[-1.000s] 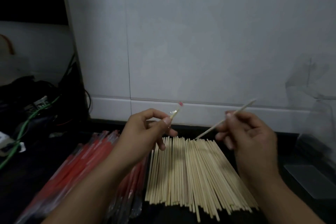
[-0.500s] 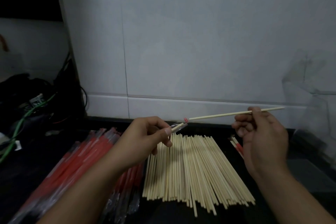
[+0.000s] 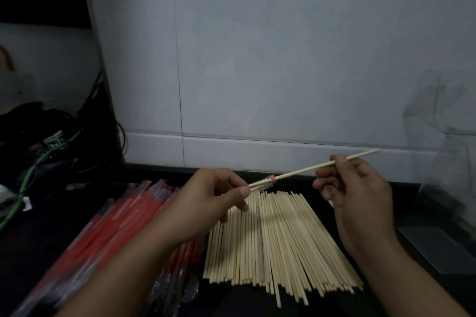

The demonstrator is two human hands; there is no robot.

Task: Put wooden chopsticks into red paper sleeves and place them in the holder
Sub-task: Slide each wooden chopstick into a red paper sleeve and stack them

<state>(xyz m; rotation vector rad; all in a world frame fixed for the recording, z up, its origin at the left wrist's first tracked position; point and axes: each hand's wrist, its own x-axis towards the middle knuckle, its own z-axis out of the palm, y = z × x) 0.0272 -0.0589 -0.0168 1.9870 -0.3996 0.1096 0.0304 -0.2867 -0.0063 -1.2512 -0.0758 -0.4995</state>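
Pinched between thumb and forefinger, the pale wooden chopstick (image 3: 309, 168) is in the right hand (image 3: 358, 195), held near its far end and slanting down to the left, its upper tip poking out past the fingers toward the white tiled wall (image 3: 283, 59). Over on the other side, the left hand (image 3: 213, 203) grips the mouth of a sleeve with a red band and a clear shiny end (image 3: 265, 183), thumb on top, fingers curled beneath. The chopstick's lower tip sits right at that opening, and a second pale stick shows just inside the sleeve beside it; how deep either one goes I cannot tell. Both hands hang above the dark countertop (image 3: 51, 252), near its back edge where it meets the wall. Below them a broad fan of loose wooden chopsticks (image 3: 278, 244) lies flat in the middle of the surface, tips pointing at the wall, a few stragglers sticking out at the near end. Just left of that fan, partly under the left forearm, lies a heap of red sleeves in clear wrapping (image 3: 116, 226). At the right edge stands a clear plastic container (image 3: 443, 152), hard to make out in the dim light. Off the back left corner, a tangle of dark cables with one green cable (image 3: 33, 170) fills the shadows.
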